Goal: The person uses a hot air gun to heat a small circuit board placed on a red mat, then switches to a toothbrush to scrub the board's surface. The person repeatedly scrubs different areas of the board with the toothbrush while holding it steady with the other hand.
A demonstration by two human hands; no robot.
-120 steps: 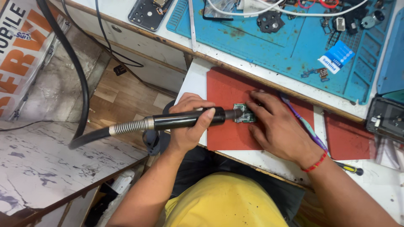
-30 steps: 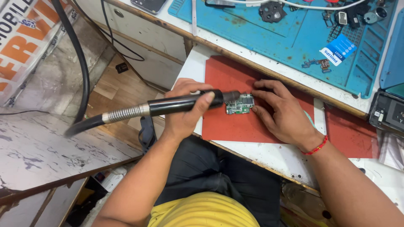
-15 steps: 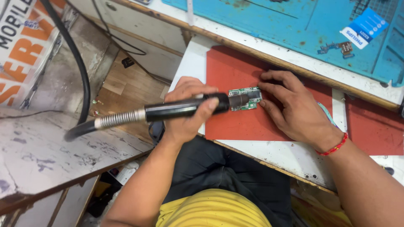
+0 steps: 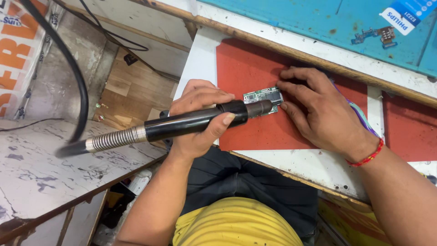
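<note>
Hot-air handpiece, black-barrelled with a ribbed metal spring collar, lies across the middle of the view, its thick black hose looping away over the grey marbled shelf at far left. The left hand is wrapped round the barrel, fingers closed tight on it and thumb pressed along the underside. Follow the barrel rightward and the metal nozzle sits right over the near end of a small green circuit board (whether nozzle and board actually touch, I cannot tell). The board lies flat on the red mat, near its centre, on the white counter. On the right, the right hand rests palm-down on the mat, its fingers spread and its fingertips pressed against the board's far edge, pinning it in place. A red thread bracelet circles that wrist. Beyond, a blue work mat carries small loose parts.
</note>
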